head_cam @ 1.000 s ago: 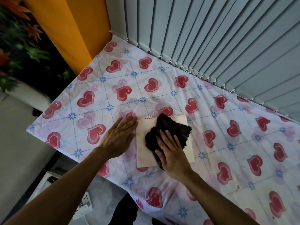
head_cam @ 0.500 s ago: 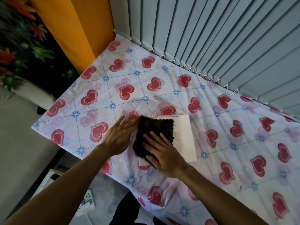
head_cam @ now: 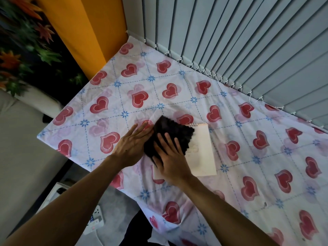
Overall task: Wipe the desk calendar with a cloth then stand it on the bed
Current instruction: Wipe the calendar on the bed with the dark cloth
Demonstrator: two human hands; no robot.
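Right hand [head_cam: 170, 157] spread flat, pressing dark cloth [head_cam: 166, 134] on flat desk calendar [head_cam: 200, 151]. Left hand [head_cam: 132, 144] flat, fingers together, at calendar's left edge. Risk: calendar skids on soft bed [head_cam: 248, 148] sheet; cloth snags spiral binding [head_cam: 193, 124].

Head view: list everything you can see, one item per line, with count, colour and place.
spiral-bound paper desk calendar: one, pale cream, lying flat on the bed, left part covered by the cloth
fuzzy dark cloth: one, black-brown, on the calendar's left half
heart-print bed sheet: one, white with red hearts and blue flowers, covering the bed
vertical slat blinds: one set, grey, behind the bed
wall panel: one, orange, upper left
leafy plant: one, green and orange, far left
power strip: one, white, floor at bottom left
left hand: flat on the sheet beside the calendar
right hand: flat, pressing the cloth
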